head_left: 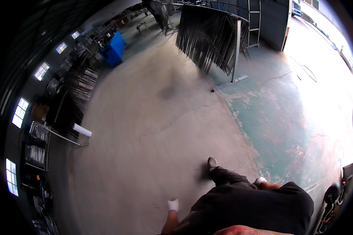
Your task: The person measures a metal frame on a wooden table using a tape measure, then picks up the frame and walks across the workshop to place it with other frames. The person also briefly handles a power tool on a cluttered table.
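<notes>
My left hand [173, 204], in a white glove, hangs at my left side over the concrete floor [141, 168]. Its fingers look loosely curled, and no object shows in it. On the other side, my right hand [260, 181], also in a white glove, is beside my right leg and in front of my dark clothing. Its fingers are too small and hidden to read, and I see nothing held there. One dark shoe [212, 162] is stepping forward on the floor.
A rack [211, 35] hung with thin dark rods stands ahead, its metal foot [230, 83] on the floor. A blue cabinet [113, 49] is far left. Along the left are more racked rods [80, 84] and a white roll [82, 130]. Bright open doorway lies right.
</notes>
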Tool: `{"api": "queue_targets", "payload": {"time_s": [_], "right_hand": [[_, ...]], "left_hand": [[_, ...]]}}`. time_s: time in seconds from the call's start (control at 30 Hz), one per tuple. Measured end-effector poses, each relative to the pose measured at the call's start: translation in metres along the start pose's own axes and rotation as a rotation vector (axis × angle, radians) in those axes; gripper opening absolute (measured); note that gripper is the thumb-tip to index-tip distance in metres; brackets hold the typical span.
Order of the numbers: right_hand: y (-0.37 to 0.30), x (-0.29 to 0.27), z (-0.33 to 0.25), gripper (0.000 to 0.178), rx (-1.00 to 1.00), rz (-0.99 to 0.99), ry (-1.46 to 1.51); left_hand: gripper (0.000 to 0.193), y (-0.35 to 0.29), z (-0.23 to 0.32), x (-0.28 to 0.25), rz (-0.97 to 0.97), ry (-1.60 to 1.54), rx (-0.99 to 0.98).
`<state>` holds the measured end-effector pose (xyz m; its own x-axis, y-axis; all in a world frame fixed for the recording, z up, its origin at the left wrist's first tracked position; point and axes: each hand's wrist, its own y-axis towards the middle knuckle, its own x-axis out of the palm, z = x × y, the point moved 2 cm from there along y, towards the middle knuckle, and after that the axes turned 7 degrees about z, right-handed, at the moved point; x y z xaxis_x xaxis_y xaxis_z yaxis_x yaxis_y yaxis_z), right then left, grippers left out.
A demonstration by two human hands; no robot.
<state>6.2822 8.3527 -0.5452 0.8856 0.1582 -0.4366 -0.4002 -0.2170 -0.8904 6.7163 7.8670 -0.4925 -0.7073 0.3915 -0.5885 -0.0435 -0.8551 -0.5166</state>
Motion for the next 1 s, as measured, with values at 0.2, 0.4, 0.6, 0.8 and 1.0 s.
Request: {"api": "queue_targets", "payload": {"time_s": [0.2,0.4,0.6,0.8,1.0], "right_hand": [[0.113,-0.101,-0.184,0.053,-0.007,-0.059,-0.084],[0.166,-0.349,-0.505,0.043,-0.227,0.485,0.209],[0.176,-0.543,-0.764,0.039,-0.614,0.502,0.279],[0.265,-0.613,-0.85,0.042,-0.472,0.483,0.251],[0.351,-0.602,-0.78,0.039,0.24,0.109,0.165]], "left_hand": [[0.013,0.152,0.085,0.017,-0.032,0.118,0.008],[0.023,0.259,0.208,0.036,-0.245,0.511,0.301],[0.034,0.393,0.386,0.042,-0.193,0.023,0.024],[0.038,0.611,0.494,0.048,-0.189,0.593,0.521],[0.031,0.776,0.68,0.017,-0.145,0.363,0.31]]}}
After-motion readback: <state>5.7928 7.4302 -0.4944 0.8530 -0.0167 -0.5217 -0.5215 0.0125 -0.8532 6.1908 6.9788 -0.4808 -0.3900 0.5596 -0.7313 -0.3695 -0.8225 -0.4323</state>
